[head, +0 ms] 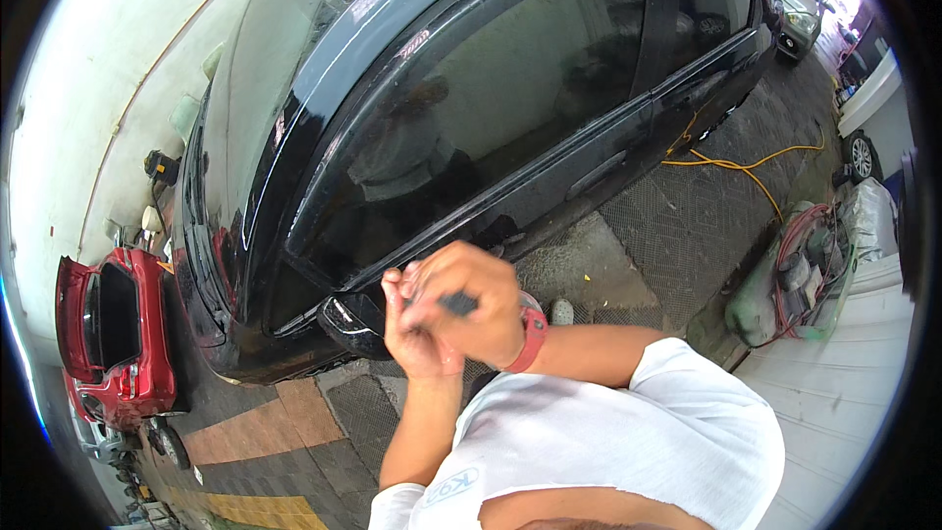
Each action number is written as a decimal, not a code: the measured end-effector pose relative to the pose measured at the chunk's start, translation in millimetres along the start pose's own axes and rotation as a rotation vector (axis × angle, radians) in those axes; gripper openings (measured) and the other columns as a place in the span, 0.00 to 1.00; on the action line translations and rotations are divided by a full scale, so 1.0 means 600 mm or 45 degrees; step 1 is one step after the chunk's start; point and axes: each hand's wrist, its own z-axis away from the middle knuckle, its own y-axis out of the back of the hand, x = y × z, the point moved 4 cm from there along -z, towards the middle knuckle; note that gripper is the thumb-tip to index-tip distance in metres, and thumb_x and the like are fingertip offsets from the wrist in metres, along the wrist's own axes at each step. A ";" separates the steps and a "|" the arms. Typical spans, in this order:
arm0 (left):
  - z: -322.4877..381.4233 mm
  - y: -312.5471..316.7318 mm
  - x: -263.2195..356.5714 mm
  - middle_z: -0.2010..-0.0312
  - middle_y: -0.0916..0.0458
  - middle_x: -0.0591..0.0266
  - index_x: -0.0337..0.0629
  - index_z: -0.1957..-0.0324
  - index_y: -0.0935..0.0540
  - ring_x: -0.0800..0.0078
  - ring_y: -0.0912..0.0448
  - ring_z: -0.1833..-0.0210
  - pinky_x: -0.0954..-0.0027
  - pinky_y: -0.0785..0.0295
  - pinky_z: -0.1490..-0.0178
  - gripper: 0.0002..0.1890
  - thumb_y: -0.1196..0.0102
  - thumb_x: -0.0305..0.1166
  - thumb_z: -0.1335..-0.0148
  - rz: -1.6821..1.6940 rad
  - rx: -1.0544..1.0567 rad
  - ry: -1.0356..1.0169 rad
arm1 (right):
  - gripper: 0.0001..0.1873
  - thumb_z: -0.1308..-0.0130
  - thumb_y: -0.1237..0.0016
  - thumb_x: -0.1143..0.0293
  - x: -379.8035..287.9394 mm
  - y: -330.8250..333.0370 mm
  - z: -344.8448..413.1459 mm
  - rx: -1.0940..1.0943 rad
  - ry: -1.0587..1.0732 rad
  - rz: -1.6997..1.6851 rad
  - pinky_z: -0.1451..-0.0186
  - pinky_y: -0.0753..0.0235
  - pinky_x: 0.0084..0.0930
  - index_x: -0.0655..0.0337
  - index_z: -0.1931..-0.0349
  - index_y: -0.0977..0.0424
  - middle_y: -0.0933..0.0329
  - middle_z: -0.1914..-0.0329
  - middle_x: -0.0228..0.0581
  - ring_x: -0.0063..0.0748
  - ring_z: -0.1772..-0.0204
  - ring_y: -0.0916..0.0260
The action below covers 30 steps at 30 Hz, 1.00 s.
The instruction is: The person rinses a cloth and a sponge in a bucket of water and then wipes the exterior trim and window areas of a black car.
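My right hand (482,287), with a red watch band at the wrist, is curled around a small black object (459,303). Only the object's blunt dark end shows at the fist, so I cannot tell what it is. Against its left side rests my left hand (413,331), fingertips raised and wet-looking; whatever lies between the two hands is hidden. Both are held in front of my chest, above the side mirror (353,325) of a black car (508,235). Beyond them is the car's tinted front side window (471,132), with reflections on it.
A red car (140,324) with its tailgate raised stands at the left. Yellow hose (728,163) crosses the dark floor mats (684,235). On the right, a green compressor tank (758,309) carries coiled red hose (802,243). Behind the black car is a silver car (798,4).
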 end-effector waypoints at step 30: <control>-0.154 0.143 -0.073 0.64 0.12 0.51 0.44 0.51 0.17 0.61 0.13 0.62 0.57 0.21 0.55 0.08 0.43 0.27 0.30 -2.475 -0.909 0.947 | 0.09 0.48 0.42 0.62 0.229 -0.078 0.274 -1.316 0.874 0.744 0.52 0.20 0.41 0.56 0.73 0.21 0.19 0.69 0.33 0.39 0.61 0.19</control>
